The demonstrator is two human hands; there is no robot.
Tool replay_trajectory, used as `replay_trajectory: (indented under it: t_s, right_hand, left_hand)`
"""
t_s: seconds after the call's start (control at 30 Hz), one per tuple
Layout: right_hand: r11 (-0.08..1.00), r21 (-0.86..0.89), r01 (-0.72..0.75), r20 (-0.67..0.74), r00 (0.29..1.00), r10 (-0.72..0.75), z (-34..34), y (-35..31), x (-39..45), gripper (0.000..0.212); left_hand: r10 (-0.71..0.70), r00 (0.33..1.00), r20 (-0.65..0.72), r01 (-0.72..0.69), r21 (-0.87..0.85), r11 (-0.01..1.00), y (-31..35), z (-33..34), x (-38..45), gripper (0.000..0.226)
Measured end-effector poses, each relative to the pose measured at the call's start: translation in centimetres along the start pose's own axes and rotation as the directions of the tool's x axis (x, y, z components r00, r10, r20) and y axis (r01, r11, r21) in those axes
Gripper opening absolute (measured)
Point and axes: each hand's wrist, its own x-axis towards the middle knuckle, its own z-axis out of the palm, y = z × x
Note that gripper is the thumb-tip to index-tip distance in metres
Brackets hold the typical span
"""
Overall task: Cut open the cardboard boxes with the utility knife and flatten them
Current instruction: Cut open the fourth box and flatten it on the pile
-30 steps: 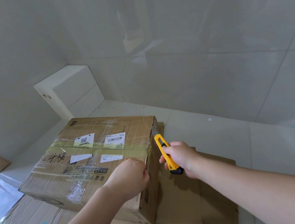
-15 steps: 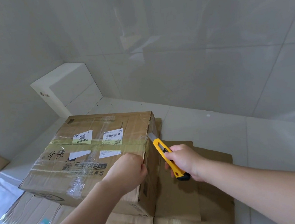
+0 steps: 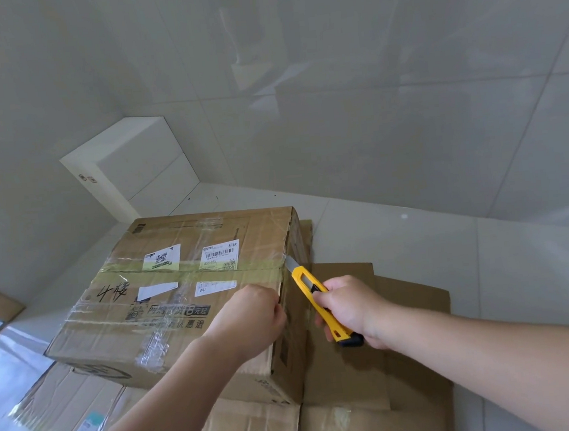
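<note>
The cardboard box [image 3: 180, 293] is closed and taped, so what it contains cannot be seen. The left hand [image 3: 250, 316] grips its top right edge with curled fingers. Just right of that hand, the right hand [image 3: 350, 309] is closed around the yellow utility knife [image 3: 318, 298], and the blade tip touches the tape seam above both hands. Flattened cardboard [image 3: 376, 379] lies under the box, partly cut off by the frame.

Two bare forearms reach in from the lower edge, with no sleeve showing on either. The left hand [image 3: 251, 318] and right hand [image 3: 353, 307] wear nothing (no gloves, rings or watch visible).
</note>
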Motion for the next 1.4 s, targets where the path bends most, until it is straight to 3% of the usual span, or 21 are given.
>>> replay_trajectory:
  t_s: [0.73,1.03,1.27,1.4]
  right_hand:
    - [0.989,0.146,-0.027,0.017,1.0,0.024,0.6,0.7,-0.6,0.019]
    - [0.994,0.104,-0.014,0.021,1.0,0.012,0.5,0.1,0.0,0.021]
    - [0.989,0.13,-0.07,0.161,0.986,0.048,0.8,1.9,-1.9,0.017]
    - [0.994,0.093,-0.065,0.149,0.987,0.051,0.2,2.0,-1.9,0.017]
  left_hand:
    - [0.002,1.0,0.019,-0.002,-0.034,0.999,0.4,0.2,0.9,0.035]
    - [0.014,1.0,0.012,-0.014,-0.017,1.0,0.6,0.2,1.2,0.036]
    - [0.032,0.999,0.008,-0.031,-0.036,0.999,0.5,0.3,1.3,0.038]
    - [0.035,0.999,-0.02,-0.036,-0.075,0.997,0.4,0.5,1.2,0.039]
